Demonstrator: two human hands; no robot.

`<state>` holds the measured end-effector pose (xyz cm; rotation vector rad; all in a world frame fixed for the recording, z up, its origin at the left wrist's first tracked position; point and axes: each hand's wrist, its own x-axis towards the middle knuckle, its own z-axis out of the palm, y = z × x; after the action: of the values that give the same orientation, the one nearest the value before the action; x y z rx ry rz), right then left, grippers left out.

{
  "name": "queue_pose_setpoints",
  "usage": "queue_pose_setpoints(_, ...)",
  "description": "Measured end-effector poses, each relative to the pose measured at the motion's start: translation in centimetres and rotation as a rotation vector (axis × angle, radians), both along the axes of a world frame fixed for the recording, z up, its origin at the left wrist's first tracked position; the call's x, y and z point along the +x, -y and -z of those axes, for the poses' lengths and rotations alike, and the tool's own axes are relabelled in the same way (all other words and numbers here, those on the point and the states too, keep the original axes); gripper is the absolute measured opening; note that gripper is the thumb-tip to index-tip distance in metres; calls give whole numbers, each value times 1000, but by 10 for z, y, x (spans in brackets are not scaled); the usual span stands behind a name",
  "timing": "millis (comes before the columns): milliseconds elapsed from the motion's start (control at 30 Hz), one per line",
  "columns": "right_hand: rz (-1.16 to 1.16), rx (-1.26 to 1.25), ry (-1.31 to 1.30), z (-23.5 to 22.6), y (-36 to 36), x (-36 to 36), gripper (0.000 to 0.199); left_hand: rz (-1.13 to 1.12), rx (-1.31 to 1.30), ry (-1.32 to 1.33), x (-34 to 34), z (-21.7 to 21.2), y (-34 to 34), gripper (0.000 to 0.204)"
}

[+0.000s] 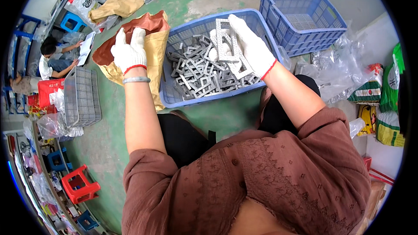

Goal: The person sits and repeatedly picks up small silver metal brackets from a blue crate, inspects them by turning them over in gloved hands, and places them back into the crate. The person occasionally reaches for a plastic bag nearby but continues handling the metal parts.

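Observation:
My right hand [251,45], in a white knit glove with a red cuff, grips a stack of grey rectangular metal frames [226,43] over a blue plastic crate [170,95]. The crate holds several more loose grey metal frame pieces [198,76]. My left hand [129,52], gloved the same way with a bracelet at the wrist, hovers with fingers apart above the mouth of a brown paper sack [150,28] left of the crate. It holds nothing.
An empty blue crate [300,13] stands behind to the right. A grey wire basket [82,96] sits on the green floor at left, near a seated person [52,58]. Plastic bags and sacks lie at right, red and blue stools at lower left.

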<state>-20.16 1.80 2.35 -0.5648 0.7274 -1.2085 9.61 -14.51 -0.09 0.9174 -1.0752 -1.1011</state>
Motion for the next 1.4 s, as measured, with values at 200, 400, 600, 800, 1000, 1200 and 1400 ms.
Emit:
queue_pose_setpoints(200,-62,-25,122,-6,-3,2,51,439,21,274,-74,-68,-98,63)
queue_pose_setpoints(400,36,-120,136,12,-3,3,46,551,193,864,-101,-66,-134,52)
queue_pose_setpoints(600,-25,-214,27,12,-3,-3,45,558,338,759,-114,-71,-148,44)
queue_pose_setpoints(800,38,-249,-27,2,-5,0,54,318,14,712,-115,-58,-148,30)
queue_pose_setpoints(1000,12,-320,-132,4,-3,-4,56,150,-308,816,-105,-51,-144,31)
queue_pose_setpoints(1200,82,-256,-114,1,-3,0,46,401,230,276,-100,-57,-137,28)
queue_pose_setpoints(1400,105,-141,-110,-2,-2,0,38,792,681,-339,-84,-42,-114,20)
